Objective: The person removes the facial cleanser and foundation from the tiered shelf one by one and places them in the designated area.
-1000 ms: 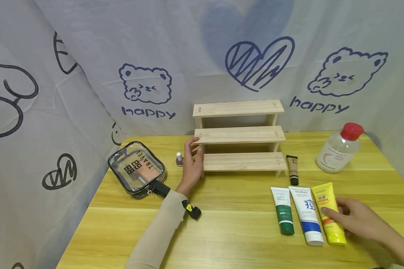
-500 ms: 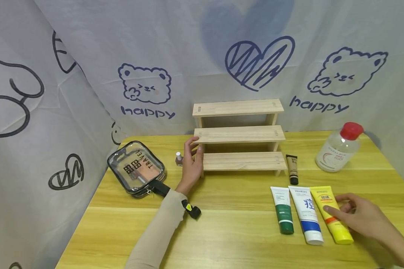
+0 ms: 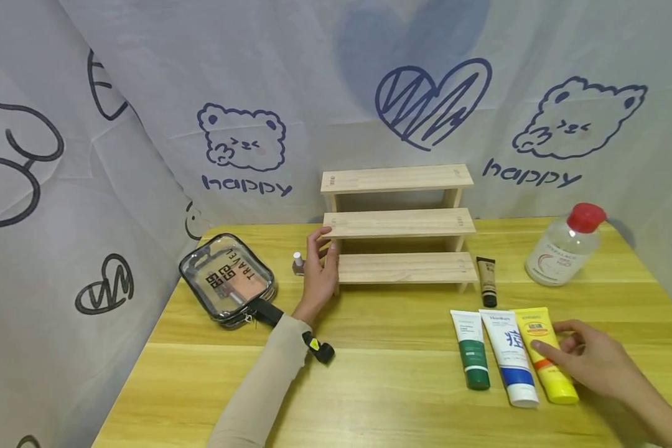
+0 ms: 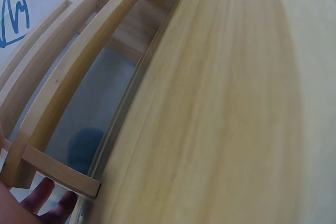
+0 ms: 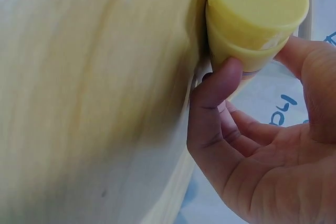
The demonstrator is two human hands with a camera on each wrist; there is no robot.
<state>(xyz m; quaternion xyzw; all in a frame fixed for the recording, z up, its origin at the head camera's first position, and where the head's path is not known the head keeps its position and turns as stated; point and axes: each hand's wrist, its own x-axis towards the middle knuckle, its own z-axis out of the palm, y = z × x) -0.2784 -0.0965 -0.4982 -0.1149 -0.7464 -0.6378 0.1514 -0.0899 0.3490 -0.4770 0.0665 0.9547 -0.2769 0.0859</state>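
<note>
My right hand (image 3: pixel 599 361) pinches a yellow squeeze tube (image 3: pixel 542 354) between thumb and fingers. The tube lies on the table, its top end against a white tube with a blue band (image 3: pixel 509 358). In the right wrist view its yellow cap (image 5: pixel 257 3) faces me, a curled finger beneath it. Left of the white tube lies a green-and-white tube (image 3: pixel 470 351). My left hand (image 3: pixel 319 274) holds the left end of a three-tier wooden rack (image 3: pixel 406 269). Fingers (image 4: pixel 39 195) show beside the rack's leg in the left wrist view; the rest of that hand is mostly cut off.
A small beige tube with a black cap (image 3: pixel 486 283) lies right of the rack. Behind it stands a clear bottle with a red cap (image 3: pixel 562 252). Left of my left hand are a small white-capped bottle (image 3: pixel 298 264) and a clear travel pouch (image 3: pixel 226 280).
The yellow tube's cap end swung right, then partly back left, while its top end shifted left to the white tube. My right hand moved with it; my left hand stayed on the rack.
</note>
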